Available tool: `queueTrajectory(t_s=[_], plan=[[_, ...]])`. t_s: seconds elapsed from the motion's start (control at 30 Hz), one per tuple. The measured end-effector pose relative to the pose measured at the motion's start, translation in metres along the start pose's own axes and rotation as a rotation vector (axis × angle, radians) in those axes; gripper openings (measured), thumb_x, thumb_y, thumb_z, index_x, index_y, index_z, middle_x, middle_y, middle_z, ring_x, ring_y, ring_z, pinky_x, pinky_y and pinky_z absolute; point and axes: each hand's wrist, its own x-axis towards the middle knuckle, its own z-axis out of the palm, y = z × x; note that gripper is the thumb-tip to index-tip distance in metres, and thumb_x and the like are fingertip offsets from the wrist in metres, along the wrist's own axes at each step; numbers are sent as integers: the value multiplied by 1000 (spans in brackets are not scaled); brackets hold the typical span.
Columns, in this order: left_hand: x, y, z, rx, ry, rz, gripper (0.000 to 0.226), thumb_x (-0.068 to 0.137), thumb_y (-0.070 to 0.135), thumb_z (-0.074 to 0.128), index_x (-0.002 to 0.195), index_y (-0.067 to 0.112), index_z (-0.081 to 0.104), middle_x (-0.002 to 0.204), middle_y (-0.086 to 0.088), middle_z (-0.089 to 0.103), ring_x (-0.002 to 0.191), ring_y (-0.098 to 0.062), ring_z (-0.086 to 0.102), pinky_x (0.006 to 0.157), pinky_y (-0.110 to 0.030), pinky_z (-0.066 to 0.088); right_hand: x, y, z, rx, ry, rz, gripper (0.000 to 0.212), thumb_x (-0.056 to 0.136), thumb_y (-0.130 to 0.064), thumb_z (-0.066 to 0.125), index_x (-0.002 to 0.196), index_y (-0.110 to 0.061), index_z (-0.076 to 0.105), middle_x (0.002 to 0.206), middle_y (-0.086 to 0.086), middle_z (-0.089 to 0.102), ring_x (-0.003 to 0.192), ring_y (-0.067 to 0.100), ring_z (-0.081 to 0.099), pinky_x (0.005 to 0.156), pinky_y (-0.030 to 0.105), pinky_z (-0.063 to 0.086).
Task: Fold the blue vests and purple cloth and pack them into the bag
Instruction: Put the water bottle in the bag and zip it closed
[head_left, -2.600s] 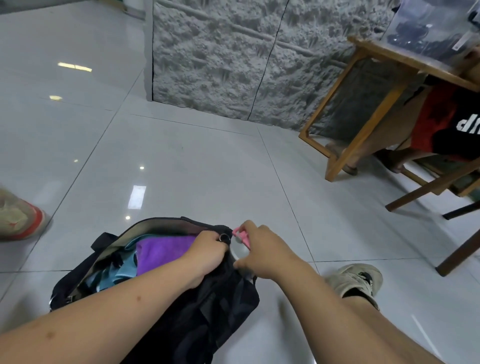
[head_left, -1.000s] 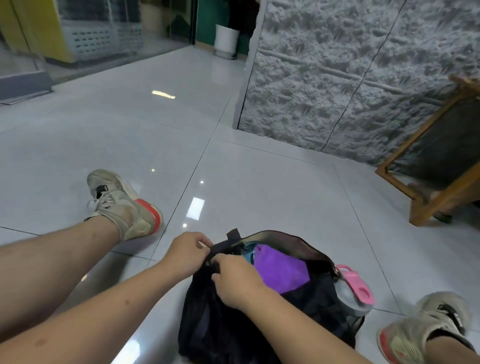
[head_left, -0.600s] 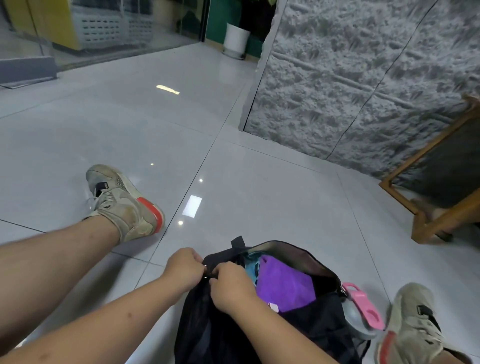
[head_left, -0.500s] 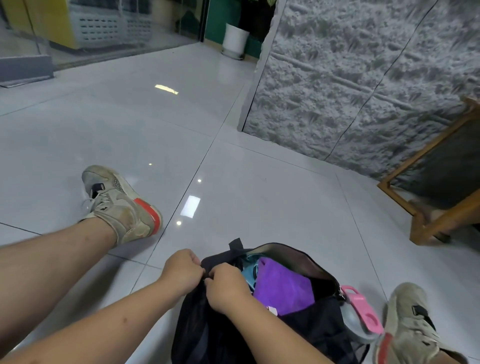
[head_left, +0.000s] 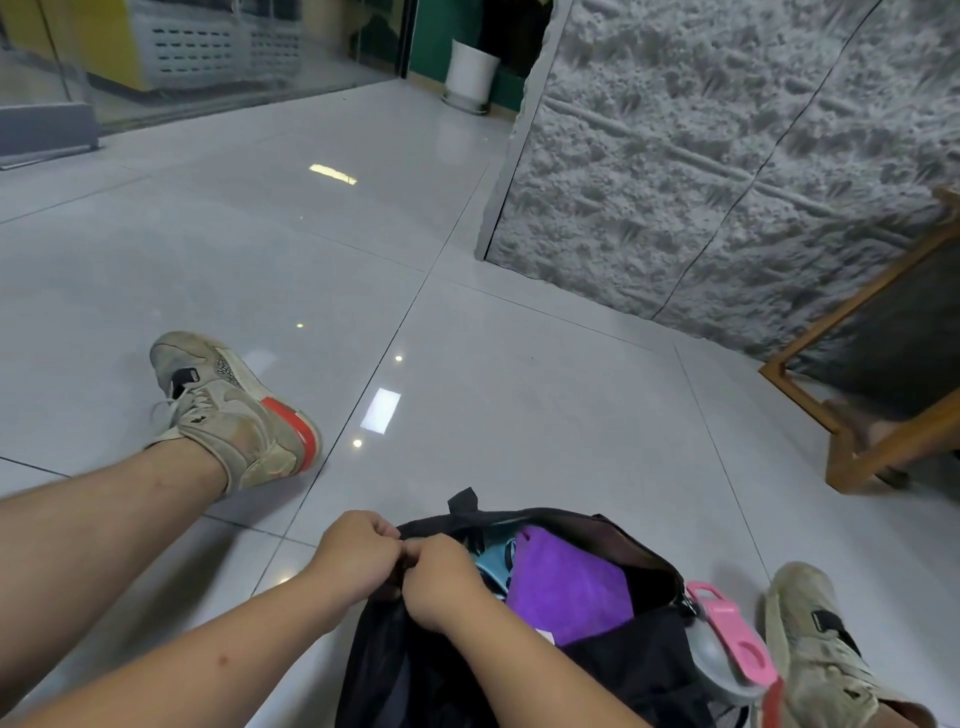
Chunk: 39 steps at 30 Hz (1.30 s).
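Grey tiled floor (head_left: 467, 415), textured wall (head_left: 727, 182), black bag (head_left: 623, 665) w/ purple cloth (head_left: 566, 587).

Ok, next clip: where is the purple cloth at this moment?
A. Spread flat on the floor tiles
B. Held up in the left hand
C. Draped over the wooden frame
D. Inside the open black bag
D: the purple cloth lies inside the open mouth of the black bag, while the left hand and right hand pinch the bag's near edge.
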Motion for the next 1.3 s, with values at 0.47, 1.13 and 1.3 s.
queueTrajectory(t_s=[0.47, 1.13, 1.3], plan=[[-1, -2, -6, -9, -60, 26, 15, 81, -13, 62, 77, -2, 72, 71, -18, 72, 60, -26, 69, 53, -27, 56, -8, -13, -2, -55, 123, 78, 11, 96, -8, 62, 103, -10, 70, 105, 9, 70, 91, 26, 66, 80, 32, 56], [-6, 11, -18, -155, -228, 52, 18, 85, -14, 60, 97, -3, 67, 83, -24, 74, 62, -26, 61, 64, -34, 54, -12, -15, -27, 401, 226, 234, 28, 76, -20, 83, 69, -11, 57, 63, 8, 57, 49, 21, 48, 48, 24, 38], [-7, 11, -16, -160, -200, 97, 17, 86, -14, 57, 94, -2, 65, 73, -16, 71, 64, -25, 59, 63, -34, 54, -13, -17, -27, 281, 238, 129, 19, 82, -16, 73, 71, -11, 59, 67, 2, 56, 55, 16, 47, 48, 21, 38]])
